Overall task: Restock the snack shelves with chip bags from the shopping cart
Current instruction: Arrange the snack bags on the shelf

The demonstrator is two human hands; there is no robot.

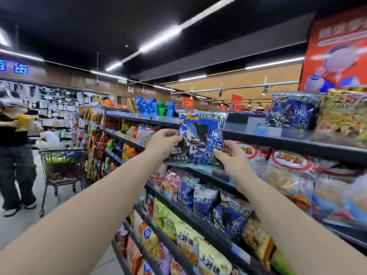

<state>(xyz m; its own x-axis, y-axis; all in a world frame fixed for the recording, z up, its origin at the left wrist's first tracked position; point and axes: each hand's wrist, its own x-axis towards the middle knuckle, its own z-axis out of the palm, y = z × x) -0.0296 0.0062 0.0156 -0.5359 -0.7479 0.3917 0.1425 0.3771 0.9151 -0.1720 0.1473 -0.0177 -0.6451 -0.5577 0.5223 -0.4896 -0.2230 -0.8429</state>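
Bag, blue with white lettering, held upright in mid-air just in front of top shelf, its upper edge level with that shelf and its bottom edge over the tier below. Left hand at the bag's left edge, pinching it between thumb and curled fingers. Right hand at the lower right corner, thumb pressed on the front, fingers curled behind. Both forearms bare, stretched forward and up.

On the top shelf, right of the held bag and apart from it: second blue bag of the same print, standing upright, with yellow bag touching its right side. Along the same shelf to the left, well away: row of blue and green packs.

Under the top shelf, just right of the right hand: white bags with round red labels, packed side by side. One tier lower, beneath the held bag: blue bags of the same print, leaning in a row. Lower still: pale yellow bags.

Down the aisle at far left: cart, wire, loaded with yellow and blue bags. Beside it, on its left: person in black top and dark trousers, holding a yellow pack. High at upper right: red poster.
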